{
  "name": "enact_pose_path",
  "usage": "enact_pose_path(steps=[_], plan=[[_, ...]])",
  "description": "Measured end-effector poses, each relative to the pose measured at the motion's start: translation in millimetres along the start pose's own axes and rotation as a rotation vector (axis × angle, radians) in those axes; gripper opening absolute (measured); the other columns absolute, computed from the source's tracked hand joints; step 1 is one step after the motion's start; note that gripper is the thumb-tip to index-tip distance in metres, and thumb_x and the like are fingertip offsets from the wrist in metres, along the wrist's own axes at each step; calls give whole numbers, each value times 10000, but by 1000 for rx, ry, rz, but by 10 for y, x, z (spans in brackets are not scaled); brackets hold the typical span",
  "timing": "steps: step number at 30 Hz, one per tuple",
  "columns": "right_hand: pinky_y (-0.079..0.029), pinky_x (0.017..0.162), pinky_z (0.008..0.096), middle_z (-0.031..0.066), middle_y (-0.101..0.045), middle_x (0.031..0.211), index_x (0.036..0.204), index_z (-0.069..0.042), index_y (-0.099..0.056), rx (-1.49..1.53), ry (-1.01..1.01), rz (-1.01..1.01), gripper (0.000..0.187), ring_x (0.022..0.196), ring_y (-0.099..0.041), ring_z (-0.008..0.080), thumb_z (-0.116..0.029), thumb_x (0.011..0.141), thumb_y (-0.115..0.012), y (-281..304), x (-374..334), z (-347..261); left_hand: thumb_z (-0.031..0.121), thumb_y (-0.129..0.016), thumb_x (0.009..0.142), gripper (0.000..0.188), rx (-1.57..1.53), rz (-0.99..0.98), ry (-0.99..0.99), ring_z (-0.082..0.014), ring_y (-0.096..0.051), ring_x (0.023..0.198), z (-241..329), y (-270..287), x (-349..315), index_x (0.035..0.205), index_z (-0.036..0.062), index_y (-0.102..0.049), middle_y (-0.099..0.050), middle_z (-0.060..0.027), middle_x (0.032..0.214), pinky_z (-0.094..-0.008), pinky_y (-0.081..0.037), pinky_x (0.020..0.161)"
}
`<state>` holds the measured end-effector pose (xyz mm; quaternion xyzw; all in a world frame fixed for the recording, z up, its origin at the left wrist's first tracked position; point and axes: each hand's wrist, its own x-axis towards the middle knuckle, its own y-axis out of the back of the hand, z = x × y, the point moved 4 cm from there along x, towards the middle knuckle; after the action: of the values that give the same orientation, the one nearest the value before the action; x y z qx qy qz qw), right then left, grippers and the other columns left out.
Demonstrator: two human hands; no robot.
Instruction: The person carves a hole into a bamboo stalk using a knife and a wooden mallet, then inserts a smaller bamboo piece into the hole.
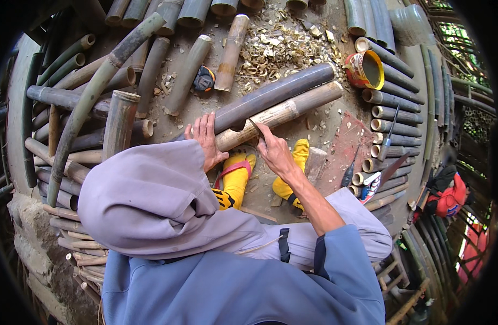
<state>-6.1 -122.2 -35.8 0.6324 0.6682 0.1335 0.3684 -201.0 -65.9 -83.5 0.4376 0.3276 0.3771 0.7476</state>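
Note:
Two bamboo tubes lie side by side across the ground before me, a dark one (276, 96) and a paler, scraped one (292, 110). A dark notch shows in the pale tube near its left end. My left hand (204, 138) rests at that end, fingers stretched over the dark tube and thumb apart. In my right hand (278, 157) is a knife (255, 128), its narrow dark blade touching the pale tube beside the notch; its handle is hidden in the fist. My feet in yellow socks (237, 181) are just below the tubes.
Cut bamboo pieces (395, 115) line the right side, and longer poles (91, 103) are piled at the left. A tape measure (204, 78), wood chips (287, 46) and a red-yellow bucket (364, 69) stand beyond. A screwdriver-like tool (348, 172) and a handsaw (387, 174) lie at the right.

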Motion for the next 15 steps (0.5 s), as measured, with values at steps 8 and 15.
enact_pose_path(steps=[8, 15], plan=[[-482, 657, 558, 285, -621, 772, 1325, -77, -385, -65, 4, -82, 498, 743, -613, 477, -75, 848, -529, -123, 13, 66, 385, -876, 412, 1259, -9, 19, 33, -266, -329, 1326, -1, 95, -35, 1453, 90, -233, -371, -96, 1392, -467, -192, 1102], [-456, 666, 556, 292, -600, 750, 1324, -70, -385, -61, -50, -82, 497, 752, -597, 487, -58, 846, -524, -152, 28, 81, 412, -869, 427, 1263, -2, 1, 27, -275, -324, 1323, 17, 78, -14, 1459, 82, -221, -363, -100, 1394, -474, -197, 1098]])
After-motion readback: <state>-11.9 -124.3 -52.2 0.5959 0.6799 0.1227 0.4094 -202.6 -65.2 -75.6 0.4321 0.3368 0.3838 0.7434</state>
